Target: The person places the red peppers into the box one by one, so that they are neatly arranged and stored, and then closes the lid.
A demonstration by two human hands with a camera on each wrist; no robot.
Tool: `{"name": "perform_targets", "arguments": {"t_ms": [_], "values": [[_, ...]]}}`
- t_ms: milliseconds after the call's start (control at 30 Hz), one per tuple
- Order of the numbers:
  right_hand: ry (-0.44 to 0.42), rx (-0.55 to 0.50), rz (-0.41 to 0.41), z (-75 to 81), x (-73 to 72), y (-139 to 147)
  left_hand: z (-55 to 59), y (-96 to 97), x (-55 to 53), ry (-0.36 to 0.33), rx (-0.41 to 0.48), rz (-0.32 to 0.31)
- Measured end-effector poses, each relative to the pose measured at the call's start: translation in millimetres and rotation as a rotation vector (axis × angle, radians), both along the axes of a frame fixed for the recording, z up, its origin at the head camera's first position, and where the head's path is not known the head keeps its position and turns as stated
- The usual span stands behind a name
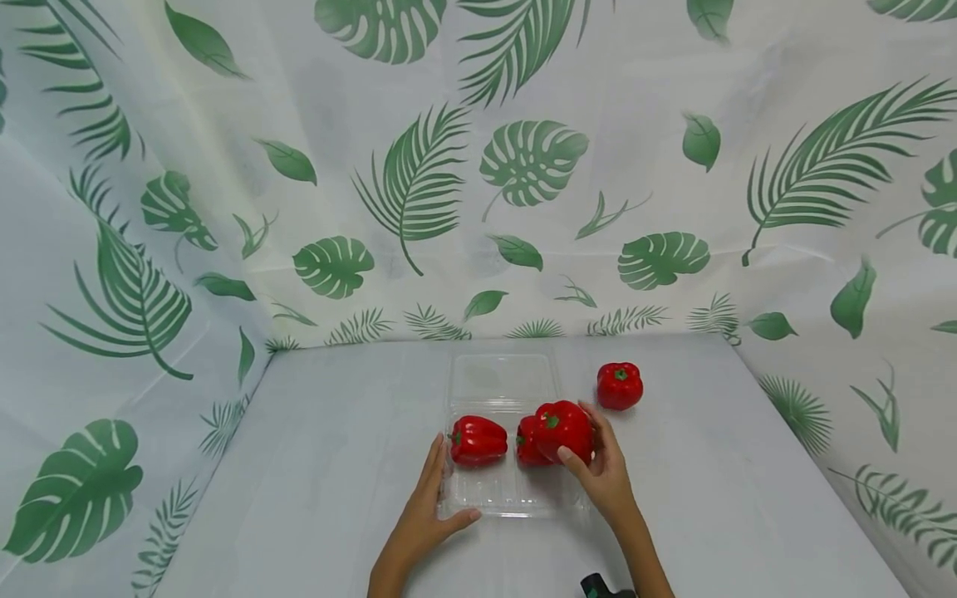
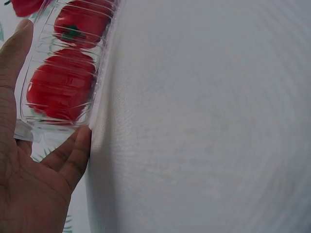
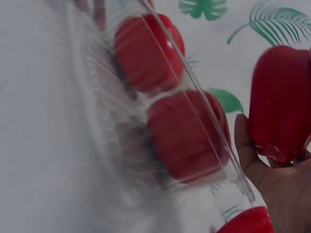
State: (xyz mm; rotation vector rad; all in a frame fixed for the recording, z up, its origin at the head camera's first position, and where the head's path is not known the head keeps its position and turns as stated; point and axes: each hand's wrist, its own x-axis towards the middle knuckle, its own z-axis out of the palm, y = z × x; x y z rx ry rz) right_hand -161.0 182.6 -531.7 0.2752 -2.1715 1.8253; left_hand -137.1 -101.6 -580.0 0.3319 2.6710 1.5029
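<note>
A clear plastic clamshell box [image 1: 516, 502] lies opened on the table, its lid [image 1: 504, 378] folded back to the far side. One red bell pepper [image 1: 478, 440] lies on its side in the left of the box. Another bell pepper [image 1: 527, 444] sits right of it, partly hidden by a third pepper [image 1: 566, 428]. My right hand [image 1: 611, 482] grips that third pepper, which appears raised above the box edge in the right wrist view. My left hand [image 1: 424, 517] rests against the box's left side, fingers extended and thumb spread near the front edge.
One more red bell pepper [image 1: 619, 387] stands on the white table, right of the lid. A black object [image 1: 596, 585] shows at the bottom edge near the right forearm. Leaf-patterned cloth [image 1: 478, 191] walls the back and sides.
</note>
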Motion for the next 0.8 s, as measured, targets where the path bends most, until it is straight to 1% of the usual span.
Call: {"name": "perform_targets", "arguments": {"t_ms": [133, 200, 300, 433, 567, 633, 800], "values": [[-0.048, 0.172, 0.057, -2.6, 6.3, -13.5, -0.8, -0.2, 0.9, 0.017, 0.012, -0.003], [-0.064, 0.235, 0.081, -3.1, 8.3, -20.1, -1.1, -0.4, 1.1, 0.024, 0.024, -0.007], [-0.071, 0.283, 0.121, -3.4, 9.5, -28.7, -1.2, -0.5, 1.0, 0.036, 0.038, -0.011], [-0.034, 0.321, 0.173, -4.4, 9.7, -36.7, -0.8, -0.7, 0.2, 0.043, 0.048, -0.020], [-0.002, 0.390, 0.190, -5.9, 10.1, -41.9, -1.0, -1.1, 0.1, 0.044, 0.054, -0.031], [-0.002, 0.424, 0.194, -6.5, 10.5, -44.3, -1.1, -1.5, 0.3, 0.040, 0.059, -0.034], [-0.011, 0.471, 0.217, -6.9, 11.1, -51.3, -0.7, -2.4, 0.9, 0.044, 0.067, -0.040]]}}
